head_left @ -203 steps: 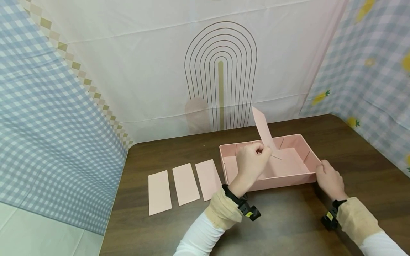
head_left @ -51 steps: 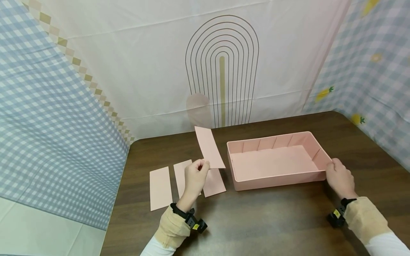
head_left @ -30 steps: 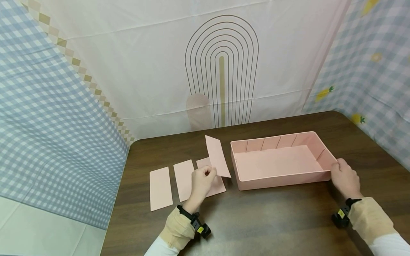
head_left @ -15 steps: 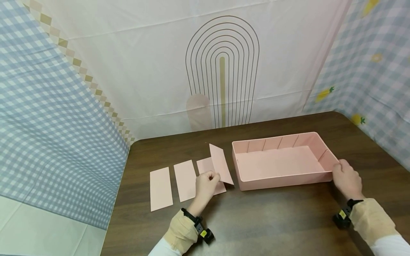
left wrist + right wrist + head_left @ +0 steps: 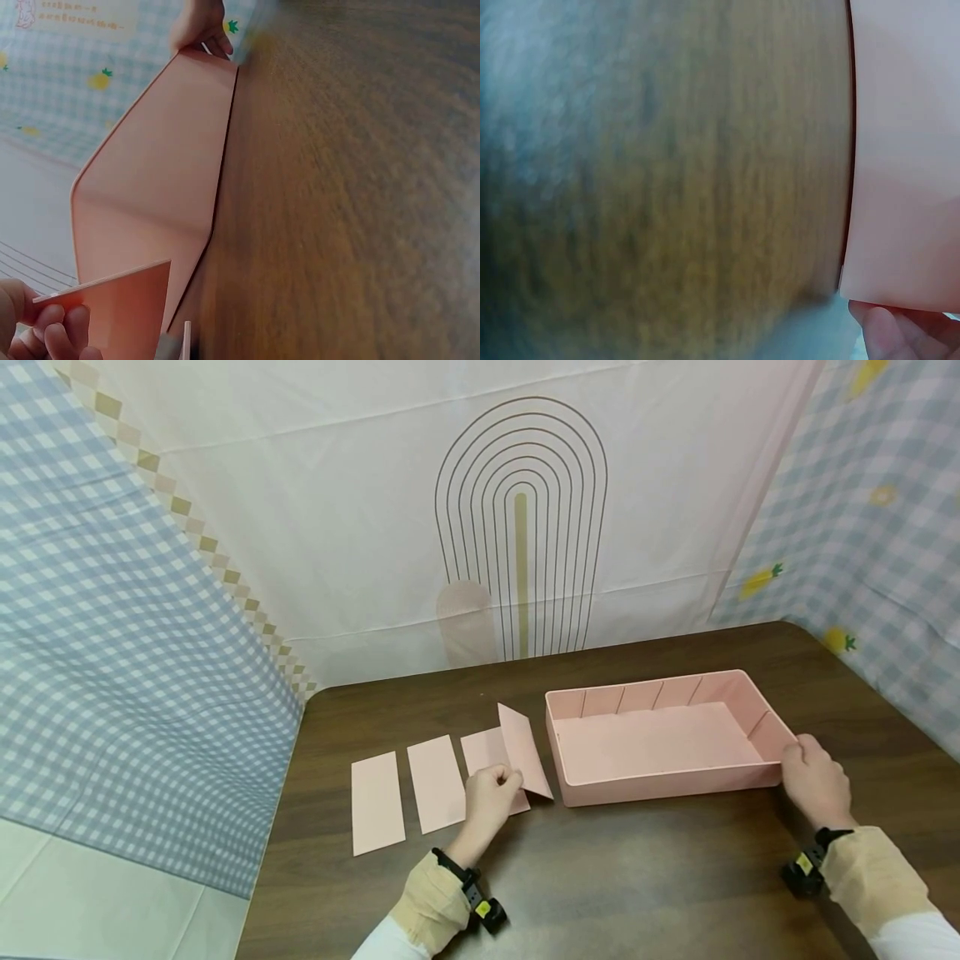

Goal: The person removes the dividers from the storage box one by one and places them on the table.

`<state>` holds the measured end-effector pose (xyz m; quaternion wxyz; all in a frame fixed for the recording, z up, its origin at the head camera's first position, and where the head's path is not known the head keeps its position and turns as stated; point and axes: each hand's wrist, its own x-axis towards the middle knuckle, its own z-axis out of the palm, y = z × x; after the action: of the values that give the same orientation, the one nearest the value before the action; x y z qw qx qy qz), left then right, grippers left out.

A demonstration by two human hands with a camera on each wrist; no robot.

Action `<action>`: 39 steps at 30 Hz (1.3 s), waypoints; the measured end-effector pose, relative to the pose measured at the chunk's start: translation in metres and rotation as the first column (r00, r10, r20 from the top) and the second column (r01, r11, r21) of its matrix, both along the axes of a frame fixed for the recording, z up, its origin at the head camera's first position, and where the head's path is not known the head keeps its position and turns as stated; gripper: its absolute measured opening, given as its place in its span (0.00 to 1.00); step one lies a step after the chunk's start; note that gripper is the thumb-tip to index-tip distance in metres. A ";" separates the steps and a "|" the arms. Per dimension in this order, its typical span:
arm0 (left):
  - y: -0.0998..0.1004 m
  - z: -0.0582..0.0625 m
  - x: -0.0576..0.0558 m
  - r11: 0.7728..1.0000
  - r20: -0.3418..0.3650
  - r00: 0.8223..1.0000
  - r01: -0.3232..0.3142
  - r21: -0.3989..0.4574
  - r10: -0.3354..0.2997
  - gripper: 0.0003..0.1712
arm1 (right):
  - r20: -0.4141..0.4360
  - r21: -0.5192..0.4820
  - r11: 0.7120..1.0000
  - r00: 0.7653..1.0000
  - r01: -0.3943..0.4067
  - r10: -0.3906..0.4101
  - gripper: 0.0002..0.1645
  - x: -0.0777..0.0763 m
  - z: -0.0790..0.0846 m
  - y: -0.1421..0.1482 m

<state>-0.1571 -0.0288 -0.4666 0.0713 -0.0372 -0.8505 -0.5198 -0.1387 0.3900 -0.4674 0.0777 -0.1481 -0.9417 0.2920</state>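
In the head view my left hand [image 5: 489, 795] pinches the near edge of a thin pink divider panel [image 5: 527, 750], tilted over a third panel [image 5: 480, 747] that it partly hides. Two similar pale pink panels, a far-left one [image 5: 377, 803] and a middle one [image 5: 436, 785], lie flat to the left. Thumb and fingers on the held panel [image 5: 127, 315] also show in the left wrist view. My right hand [image 5: 817, 781] grips the right front corner of a shallow pink box [image 5: 667, 783]; its fingertips [image 5: 885, 330] touch the box end in the right wrist view.
The box has grooves in its back and right walls, and its floor is bare. Everything stands on a dark wooden table [image 5: 637, 877]. A white printed cloth [image 5: 360, 527] hangs behind, with checked cloths [image 5: 135, 610] at the sides.
Earlier, my left hand held the panel inside the box. It has since come left and, lately, lowered and shifted slightly right. The box has slid a little right with my right hand.
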 end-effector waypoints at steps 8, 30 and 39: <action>0.004 -0.004 -0.002 1.000 0.012 1.000 0.006 -0.031 -0.005 0.18 | -0.006 0.004 1.000 1.000 -0.002 0.002 0.26 0.000 0.000 0.000; 0.009 -0.010 -0.002 0.981 0.123 0.989 0.107 -0.160 -0.088 0.19 | -0.011 0.010 1.000 1.000 0.003 -0.003 0.24 0.002 0.000 0.013; 0.005 -0.012 -0.001 0.942 0.167 0.978 0.166 -0.291 -0.121 0.22 | -0.033 0.017 1.000 0.999 0.002 -0.001 0.24 0.003 -0.001 0.020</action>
<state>-0.1586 -0.0238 -0.4781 -0.0362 -0.0716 -0.9182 -0.3880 -0.1354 0.4097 -0.4684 0.0949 -0.1432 -0.9426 0.2863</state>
